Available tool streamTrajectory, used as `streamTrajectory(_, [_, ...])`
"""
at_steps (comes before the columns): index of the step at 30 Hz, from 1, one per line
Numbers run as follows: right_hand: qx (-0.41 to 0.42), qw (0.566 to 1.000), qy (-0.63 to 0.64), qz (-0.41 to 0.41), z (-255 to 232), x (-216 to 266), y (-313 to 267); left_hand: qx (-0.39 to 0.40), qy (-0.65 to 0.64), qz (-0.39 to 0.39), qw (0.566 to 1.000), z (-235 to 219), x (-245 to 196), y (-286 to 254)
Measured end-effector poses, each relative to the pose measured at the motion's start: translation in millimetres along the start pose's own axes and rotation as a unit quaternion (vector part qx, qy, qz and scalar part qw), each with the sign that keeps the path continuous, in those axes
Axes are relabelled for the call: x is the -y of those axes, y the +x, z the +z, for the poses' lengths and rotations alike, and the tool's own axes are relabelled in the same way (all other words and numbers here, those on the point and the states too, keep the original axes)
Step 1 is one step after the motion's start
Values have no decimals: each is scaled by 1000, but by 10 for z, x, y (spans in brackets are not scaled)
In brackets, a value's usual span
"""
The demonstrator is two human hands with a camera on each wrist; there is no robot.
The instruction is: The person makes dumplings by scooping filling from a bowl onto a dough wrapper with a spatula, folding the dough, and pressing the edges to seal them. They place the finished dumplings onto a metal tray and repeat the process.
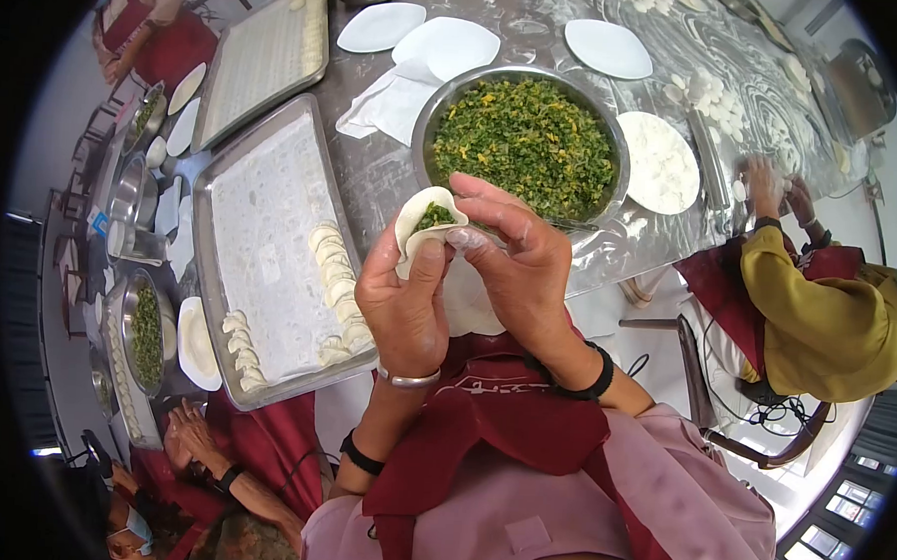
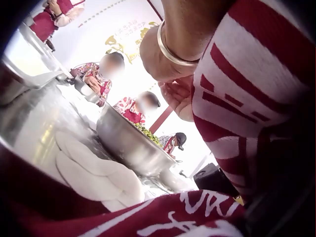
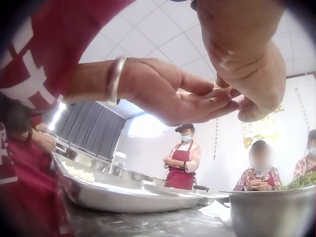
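Observation:
In the head view, my left hand [image 1: 407, 323] holds a round dumpling wrapper [image 1: 408, 218], cupped around a chopped green filling [image 1: 434, 217]. My right hand [image 1: 519, 263] pinches the wrapper's right edge between thumb and fingers. Both hands are raised in front of the apron, at the near side of a big steel bowl [image 1: 421, 144] full of green and yellow filling. A stack of flat wrappers [image 2: 98, 175] lies on the table in the left wrist view. From the right wrist, the left hand [image 3: 173, 94] shows palm up, fingers meeting the right hand [image 3: 252, 74].
Left of my hands is a paper-lined tray [image 1: 262, 202] with rows of folded dumplings [image 1: 334, 275]. Beyond it lies another tray [image 1: 263, 52]. A plate of flour [image 1: 659, 164] stands right of the bowl, white plates [image 1: 609, 49] behind. People work around the table.

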State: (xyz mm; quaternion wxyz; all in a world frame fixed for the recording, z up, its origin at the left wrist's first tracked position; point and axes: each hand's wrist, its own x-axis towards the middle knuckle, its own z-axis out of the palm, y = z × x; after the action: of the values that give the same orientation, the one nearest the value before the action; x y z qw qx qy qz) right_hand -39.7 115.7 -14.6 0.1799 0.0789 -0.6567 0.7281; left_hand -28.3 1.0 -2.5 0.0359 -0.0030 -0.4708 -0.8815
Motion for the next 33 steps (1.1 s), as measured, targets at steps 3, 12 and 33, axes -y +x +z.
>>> streamTrajectory(3, [-6,1000,-6,-18,2,-25,0,9,3,-2,1000,5,15,-3])
streamTrajectory(12, [13,996,-48,-74,-183,38,53,47,33,-20,998,96,12,-66])
streamTrajectory(33, [22,978,-141,-150,-231,92,22,45,93,-23,994,85,-34,-138])
